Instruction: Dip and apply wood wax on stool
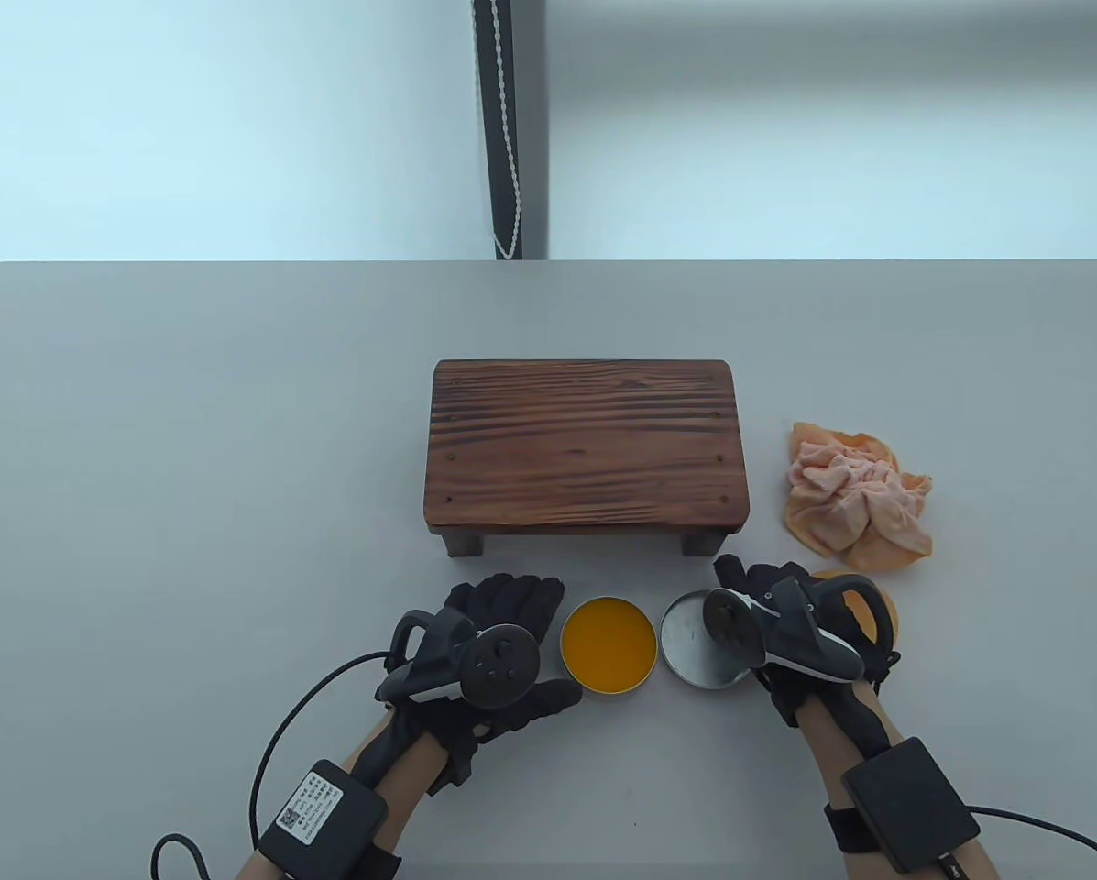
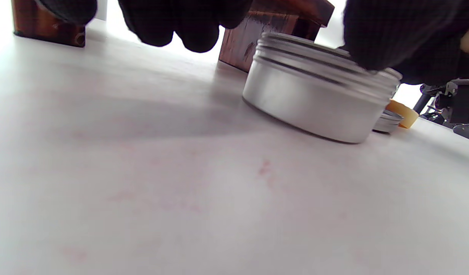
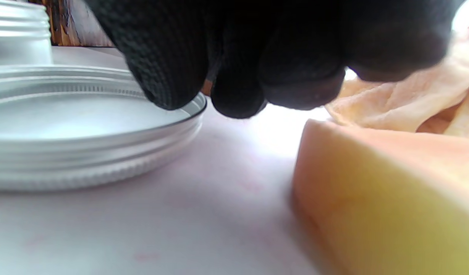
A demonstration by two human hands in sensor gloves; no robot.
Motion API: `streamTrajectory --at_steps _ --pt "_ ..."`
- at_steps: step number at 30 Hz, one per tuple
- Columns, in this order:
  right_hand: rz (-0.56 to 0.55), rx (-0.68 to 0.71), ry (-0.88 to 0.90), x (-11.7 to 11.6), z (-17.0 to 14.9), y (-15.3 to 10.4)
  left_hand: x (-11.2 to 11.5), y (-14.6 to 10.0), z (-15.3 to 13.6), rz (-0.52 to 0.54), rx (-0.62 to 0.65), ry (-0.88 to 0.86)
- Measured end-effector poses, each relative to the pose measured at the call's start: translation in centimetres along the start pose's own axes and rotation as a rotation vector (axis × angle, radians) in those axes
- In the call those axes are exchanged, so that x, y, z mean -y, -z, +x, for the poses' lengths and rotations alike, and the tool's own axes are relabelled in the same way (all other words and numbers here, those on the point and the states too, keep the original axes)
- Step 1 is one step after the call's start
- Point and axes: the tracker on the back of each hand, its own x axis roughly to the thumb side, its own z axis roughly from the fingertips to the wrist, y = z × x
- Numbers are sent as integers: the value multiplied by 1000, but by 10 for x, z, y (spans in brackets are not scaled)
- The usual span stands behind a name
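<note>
The dark wooden stool (image 1: 585, 449) stands mid-table. In front of it sits the open wax tin (image 1: 608, 643) with orange wax, and its metal lid (image 1: 699, 646) lies upturned just to the right. My left hand (image 1: 548, 642) is spread beside the tin's left side. In the left wrist view (image 2: 280, 30) its thumb touches the tin (image 2: 314, 99) at the rim, while the fingers hang clear. My right hand (image 1: 740, 587) pinches the lid's right rim; the right wrist view (image 3: 204, 103) shows this on the lid (image 3: 85, 126). A yellow-orange sponge (image 1: 869, 605) lies under that hand.
A crumpled peach cloth (image 1: 855, 500) lies right of the stool, just behind the sponge (image 3: 391, 191). The grey table (image 1: 191, 458) stretches wide on the left. Glove cables trail off the front edge.
</note>
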Motion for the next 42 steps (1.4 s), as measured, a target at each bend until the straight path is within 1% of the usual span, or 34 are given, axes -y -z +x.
streamTrajectory --at_steps 5,8,10,12,14,17,19,22,24,25,27,29,33,37,41,42 --pt "-68 -32 44 17 -11 -10 0 0 -1 1 -2 2" --pt "-155 -30 102 33 -25 -21 -2 -1 0 12 -2 5" --pt "-184 -43 129 43 -34 -26 -3 -2 0 21 -2 3" --pt "-205 -59 138 50 -45 -30 -5 -3 -1 29 -3 1" --pt "-195 -69 150 51 -56 -33 -5 -3 -2 32 -4 -1" --pt "-150 -94 151 45 -70 -38 -6 -3 -3 29 -2 -3" --pt "-119 -111 155 34 -78 -42 -6 -4 -3 25 -4 1" --pt "-126 -127 190 14 -87 -45 -6 -3 -3 23 -2 0" --pt "-43 -161 209 1 -92 -45 -5 -3 -3 17 -2 2" --pt "-19 -162 212 -2 -93 -44 -5 -3 -3 14 -2 5" --pt "79 -172 235 -9 -93 -42 -5 -3 -3 11 -3 7" --pt "144 -157 258 -14 -92 -40 -5 -3 -3 11 -3 0" --pt "205 -171 246 -21 -88 -38 -4 -3 -3 5 -4 2" --pt "247 -187 220 -26 -83 -36 -4 -3 -3 0 -2 1" --pt "219 -192 158 -24 -77 -33 -3 -2 -2 -5 2 1" --pt "194 -191 135 -24 -74 -32 -2 -2 -2 -8 3 1"
